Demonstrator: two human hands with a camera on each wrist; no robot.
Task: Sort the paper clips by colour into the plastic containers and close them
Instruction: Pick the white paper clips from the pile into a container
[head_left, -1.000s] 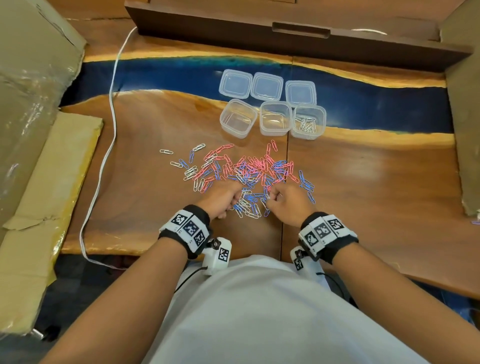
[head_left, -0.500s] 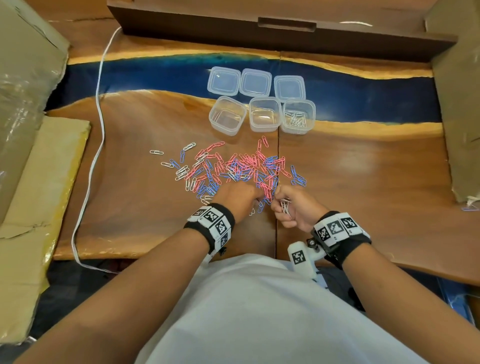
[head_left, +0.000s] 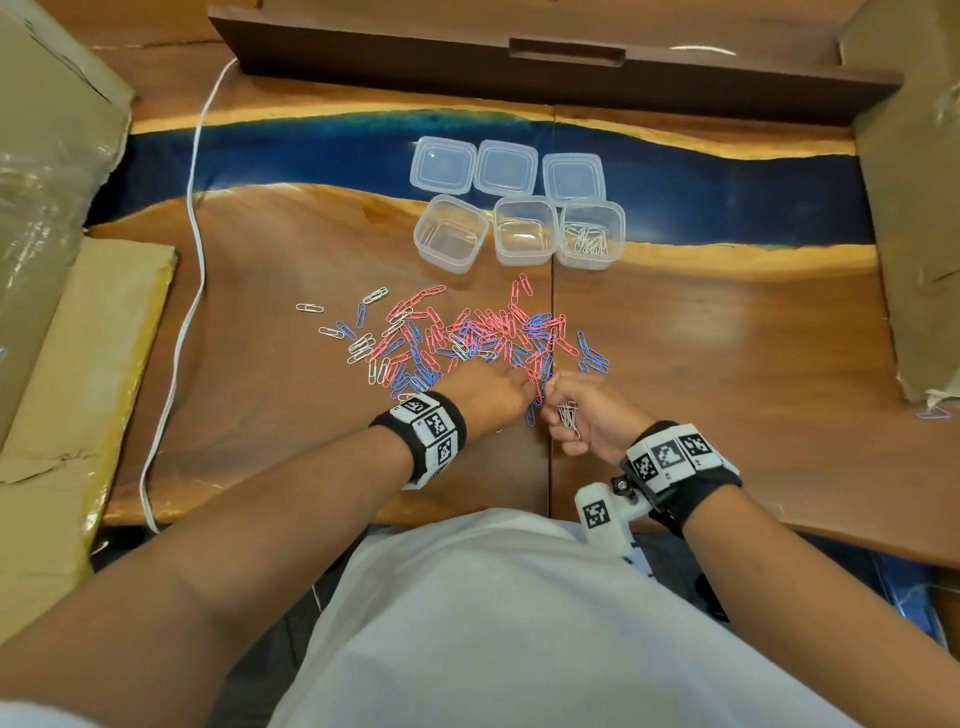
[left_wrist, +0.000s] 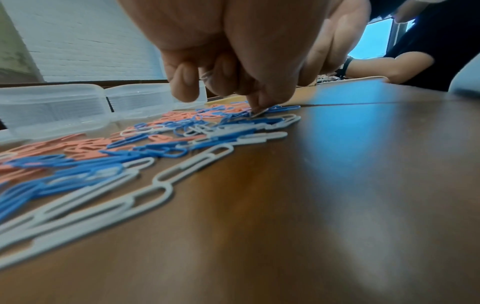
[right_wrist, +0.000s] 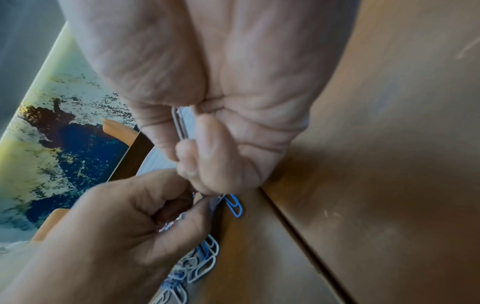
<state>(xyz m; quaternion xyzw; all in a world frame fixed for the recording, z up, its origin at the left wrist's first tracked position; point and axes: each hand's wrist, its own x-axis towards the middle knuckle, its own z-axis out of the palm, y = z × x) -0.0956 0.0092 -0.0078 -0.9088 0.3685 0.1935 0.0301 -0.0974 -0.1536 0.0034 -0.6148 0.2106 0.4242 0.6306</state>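
Pink, blue and white paper clips (head_left: 467, 338) lie in a mixed pile on the wooden table (head_left: 727, 364). Behind the pile stand three open clear containers: left (head_left: 451, 233) and middle (head_left: 524, 228) hold nothing, the right one (head_left: 592, 234) holds white clips. Three lids (head_left: 506, 167) lie in a row behind them. My left hand (head_left: 527, 389) is curled at the pile's near edge and pinches a clip against the table (left_wrist: 255, 111). Right beside it, my right hand (head_left: 558, 410) is turned palm-inward and grips a bunch of white clips (right_wrist: 179, 125).
A white cable (head_left: 195, 260) runs down the table's left side, next to cardboard (head_left: 78, 389). More cardboard (head_left: 914, 208) borders the right, with a stray clip (head_left: 932, 413) by it. A dark wooden board (head_left: 519, 78) closes the back. Another person's arm (left_wrist: 389, 67) rests across the table.
My right hand has rolled over and lifted a little, showing the white clips it holds. My left hand has slid right along the pile's near edge until it nearly touches the right hand.
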